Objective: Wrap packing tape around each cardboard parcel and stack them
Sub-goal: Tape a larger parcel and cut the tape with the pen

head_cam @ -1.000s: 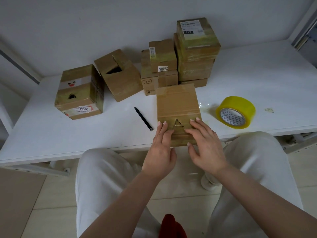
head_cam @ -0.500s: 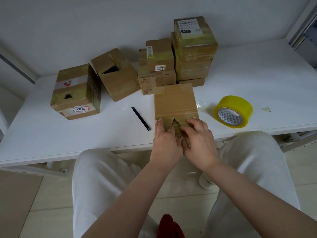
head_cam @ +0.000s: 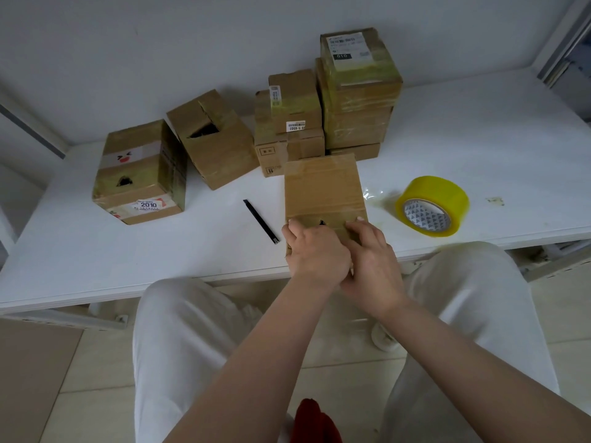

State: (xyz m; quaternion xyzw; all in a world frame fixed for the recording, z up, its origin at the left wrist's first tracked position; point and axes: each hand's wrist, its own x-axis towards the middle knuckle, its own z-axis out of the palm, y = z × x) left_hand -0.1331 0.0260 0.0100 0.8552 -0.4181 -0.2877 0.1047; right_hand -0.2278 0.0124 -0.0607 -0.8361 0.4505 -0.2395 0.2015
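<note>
A flat brown cardboard parcel (head_cam: pixel 323 187) with clear tape bands lies at the table's front edge; a small torn hole shows near its near end. My left hand (head_cam: pixel 315 251) and my right hand (head_cam: pixel 372 260) sit side by side on that near end, touching each other, with fingers bent over the parcel's top edge. A yellow packing tape roll (head_cam: pixel 431 206) lies on its side to the right of the parcel. Behind it stand a tall stack of taped parcels (head_cam: pixel 358 91) and a lower stack (head_cam: pixel 292 123).
A black pen (head_cam: pixel 260 220) lies just left of the parcel. Two larger boxes stand at the left: one with a "2010" label (head_cam: pixel 140 174) and a tilted one with an open hole (head_cam: pixel 212 139). The white table (head_cam: pixel 96 247) ends at my knees.
Both hands have drawn together and back toward the parcel's near edge; their fingers, flat on top a second ago, are now bent. The parcel stays in place.
</note>
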